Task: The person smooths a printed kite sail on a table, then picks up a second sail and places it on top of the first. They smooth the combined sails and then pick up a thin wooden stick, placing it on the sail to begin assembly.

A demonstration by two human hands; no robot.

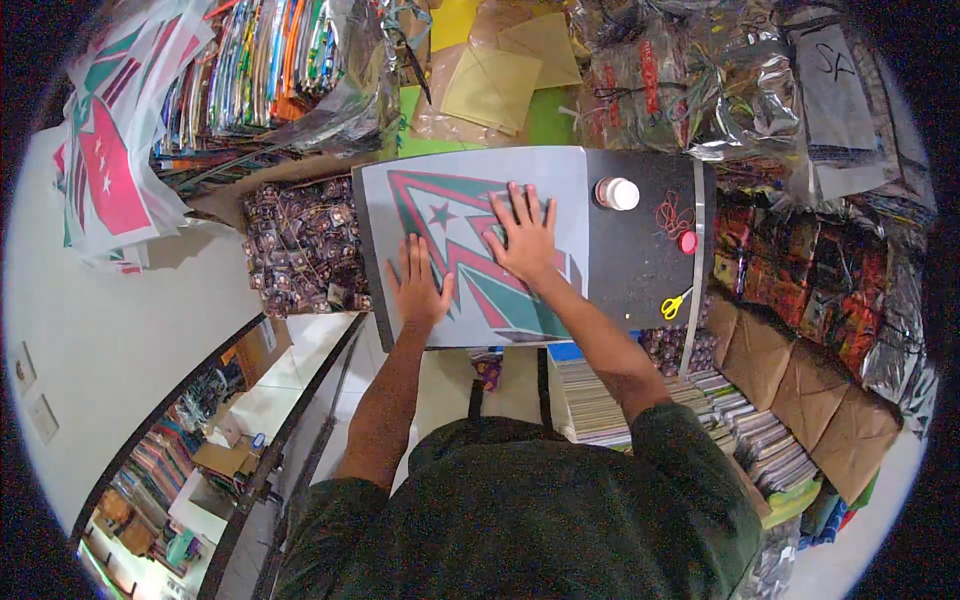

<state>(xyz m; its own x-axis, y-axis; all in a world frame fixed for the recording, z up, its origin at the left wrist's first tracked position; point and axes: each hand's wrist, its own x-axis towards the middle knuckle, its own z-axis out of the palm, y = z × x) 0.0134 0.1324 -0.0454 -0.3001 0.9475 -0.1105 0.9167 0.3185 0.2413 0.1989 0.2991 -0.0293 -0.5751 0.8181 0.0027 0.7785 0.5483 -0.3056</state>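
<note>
A pale translucent sheet [545,172] printed with a green, red and white pointed design and a star lies flat on a dark work board [640,270]. My left hand [419,290] rests on the sheet's lower left part, palm down, fingers stretched out. Farther up and to the right, my right hand [524,240] lies flat on the same sheet with its fingers spread. Neither hand holds anything. Parts of the printed design are hidden beneath both hands.
On the board's right stand a white jar [617,194], red thread [672,215], a small red lid [688,242] and yellow scissors [675,304]. Stacked plastic packets [260,80] and wrapped bundles [700,90] crowd the far side. Similar printed sheets [115,165] hang at left.
</note>
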